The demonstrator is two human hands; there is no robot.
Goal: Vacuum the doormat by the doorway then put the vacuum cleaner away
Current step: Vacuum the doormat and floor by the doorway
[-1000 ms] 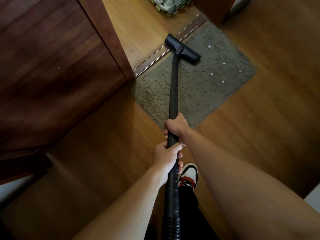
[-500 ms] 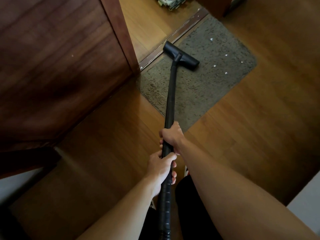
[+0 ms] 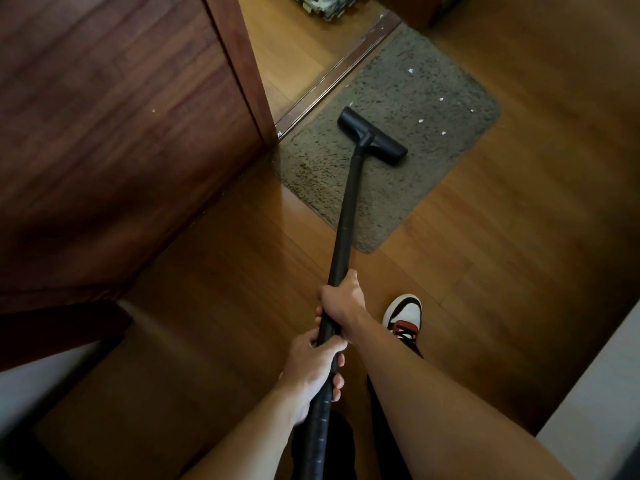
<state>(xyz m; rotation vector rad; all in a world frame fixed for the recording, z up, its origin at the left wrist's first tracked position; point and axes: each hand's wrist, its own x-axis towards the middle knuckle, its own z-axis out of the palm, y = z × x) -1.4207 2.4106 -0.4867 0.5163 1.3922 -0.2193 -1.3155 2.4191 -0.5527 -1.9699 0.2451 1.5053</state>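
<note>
Both hands are wrapped around the long black vacuum wand (image 3: 347, 216), one above the other. The right hand (image 3: 341, 299) grips higher up the tube, fingers curled fully round it; the left hand (image 3: 313, 367) clamps just below, touching the right, thumb lying along the top of the tube. From there the wand slants up and slightly right to the flat black T-shaped floor nozzle (image 3: 371, 136), which sits flat on the grey-green shaggy doormat (image 3: 429, 140), near its left half and angled across it. Small white scraps (image 3: 421, 121) dot the mat to the right of the nozzle, well apart from one another. The mat lies on the brown wooden plank floor (image 3: 519, 254), its far edge tight against the metal door threshold strip (image 3: 332, 79). A dark reddish wooden door (image 3: 114, 133) fills the left side, its edge standing just beside the mat's near-left corner. One white, black and red sneaker (image 3: 403, 317) is planted on the floor just right of the hands.
</note>
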